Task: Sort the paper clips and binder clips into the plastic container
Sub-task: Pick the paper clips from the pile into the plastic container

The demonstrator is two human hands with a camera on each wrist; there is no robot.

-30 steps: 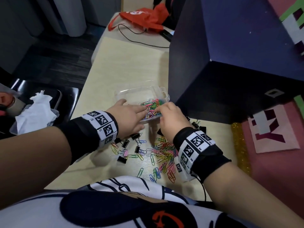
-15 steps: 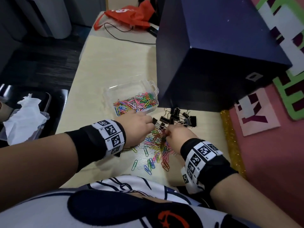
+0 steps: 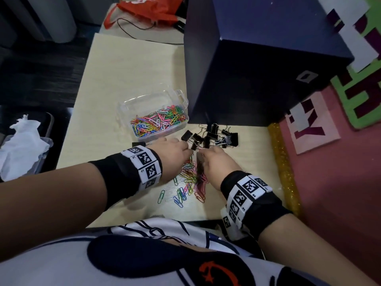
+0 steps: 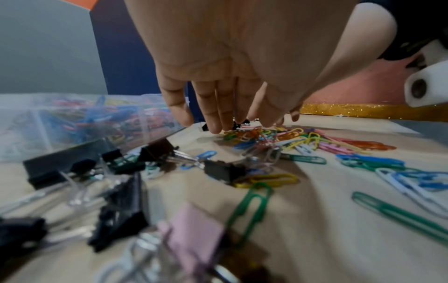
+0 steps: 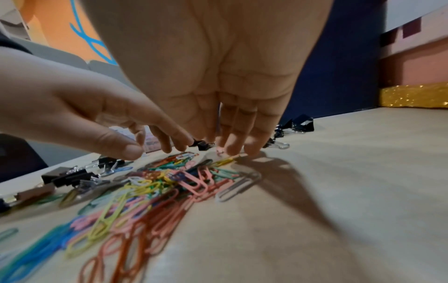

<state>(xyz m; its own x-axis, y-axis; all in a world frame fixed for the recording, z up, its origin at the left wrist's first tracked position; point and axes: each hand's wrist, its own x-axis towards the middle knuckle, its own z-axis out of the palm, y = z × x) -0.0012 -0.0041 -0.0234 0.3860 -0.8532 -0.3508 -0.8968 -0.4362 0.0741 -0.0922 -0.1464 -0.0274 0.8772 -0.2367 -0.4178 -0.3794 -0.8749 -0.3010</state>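
Hands: left hand [image 3: 174, 150] and right hand [image 3: 217, 162], fingers straight, tips down on loose paper clips [image 3: 188, 176], gripping nothing.

we list: paper clips [image 3: 190, 178] in pink, orange, yellow, green, blue and white; binder clips [image 3: 214, 137] in black with silver handles; plastic container [image 3: 123, 106] clear; table [image 3: 127, 71] pale beige; box [image 3: 257, 65] dark navy; wristbands [image 3: 144, 164] black with white-and-black square markers; bag [image 3: 144, 9] red-orange.
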